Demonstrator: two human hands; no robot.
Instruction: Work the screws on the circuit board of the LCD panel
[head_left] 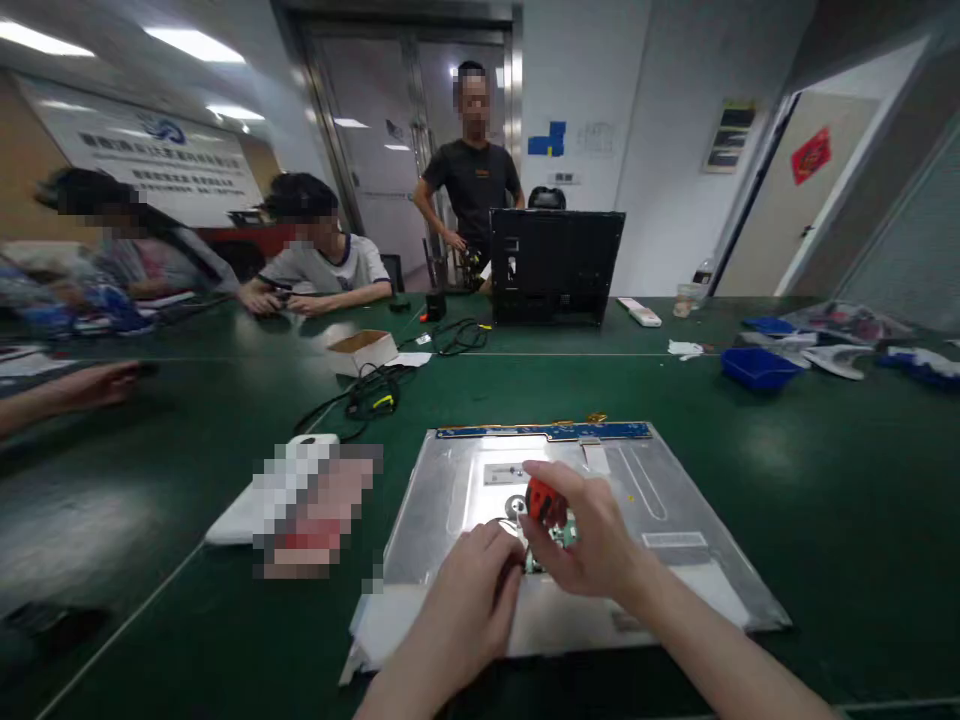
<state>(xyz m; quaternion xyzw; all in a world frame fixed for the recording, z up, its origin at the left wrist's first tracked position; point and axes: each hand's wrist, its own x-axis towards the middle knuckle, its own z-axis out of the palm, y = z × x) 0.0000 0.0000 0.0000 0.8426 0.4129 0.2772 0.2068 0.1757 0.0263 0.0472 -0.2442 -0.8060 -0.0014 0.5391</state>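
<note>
A flat silver display panel [427,520] lies on the green table in front of me, with a blue circuit strip [517,432] along its far edge. My right hand [600,530] is wrapped round the red and black handle of a screwdriver [543,502] above the panel's middle. Its tip is hidden by my fingers. Just left of it, my left hand [476,585] has its fingers drawn together at a small green circuit board [571,528]. What those fingers hold, if anything, is hidden. A short dark wire curves beside them.
Black cables [367,395] and an open cardboard box [360,352] lie beyond the panel. Left of it is a white object [247,510], partly blurred. A black monitor [555,265] stands at the back; a blue tray [759,368] sits right. Several people are around the table.
</note>
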